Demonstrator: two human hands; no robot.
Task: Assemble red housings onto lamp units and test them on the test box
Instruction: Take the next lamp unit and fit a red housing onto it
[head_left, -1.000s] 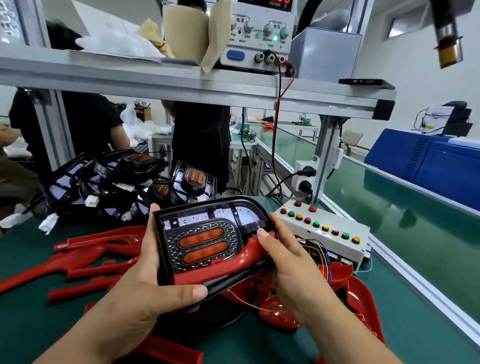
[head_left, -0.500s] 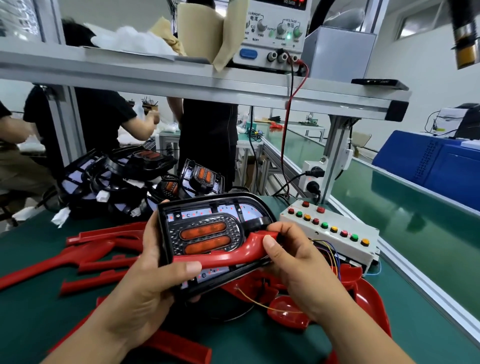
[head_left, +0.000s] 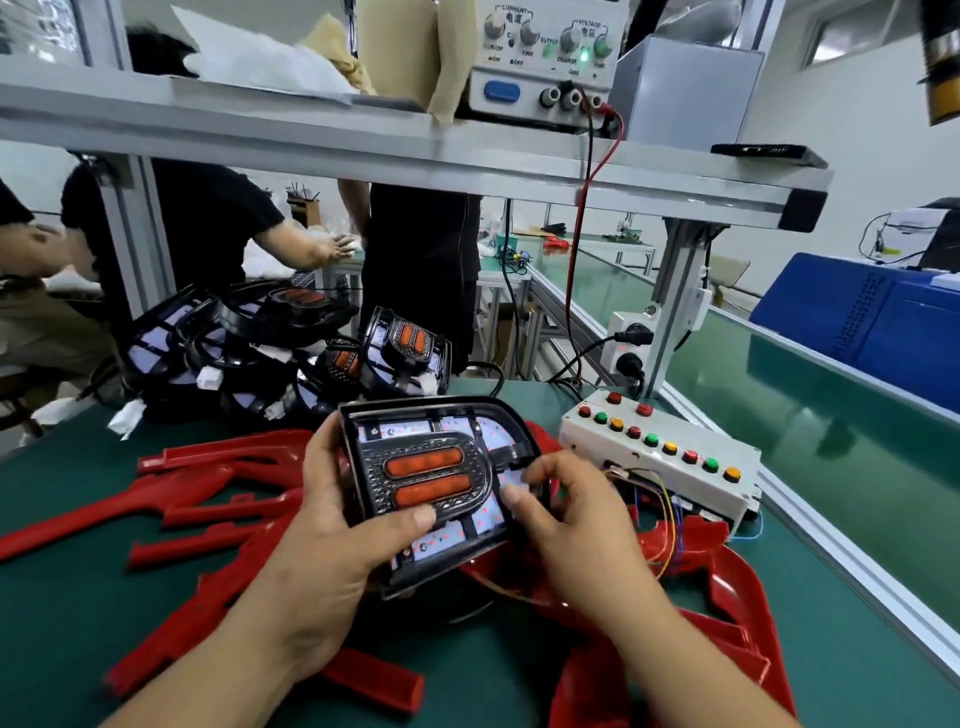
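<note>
Lamp unit (head_left: 436, 478) is being held at the centre of the frame, face up toward the camera and tilted, above the red housings (head_left: 208, 499) that are lying loose on the green table (head_left: 67, 613).

The left hand (head_left: 322, 561) is gripping the unit's left edge: the fingers are wrapping behind the rim and the thumb is pressing on the lower front face. The right hand (head_left: 576, 535) is working at the unit's right edge with its fingers curled and its fingertips (head_left: 511, 501) lying against the face. That hand is motion-blurred, so it cannot be told whether it is pinching anything.

Change noted: half a second ago a red housing strip was lying across the lower front of the unit under the right thumb. That strip is no longer showing on the face; both orange lenses and the white board are now fully exposed. Red plastic is showing only behind and below the unit.

Judgement: the housing is not being seated at this moment, so the fit probably has to be repeated or realigned before testing.

The test box (head_left: 660, 457), with its row of coloured buttons, is standing just right of the hands, its loose wires (head_left: 667, 514) trailing toward the unit. More lamp units (head_left: 270, 353) are waiting in a stack at centre left.
</note>
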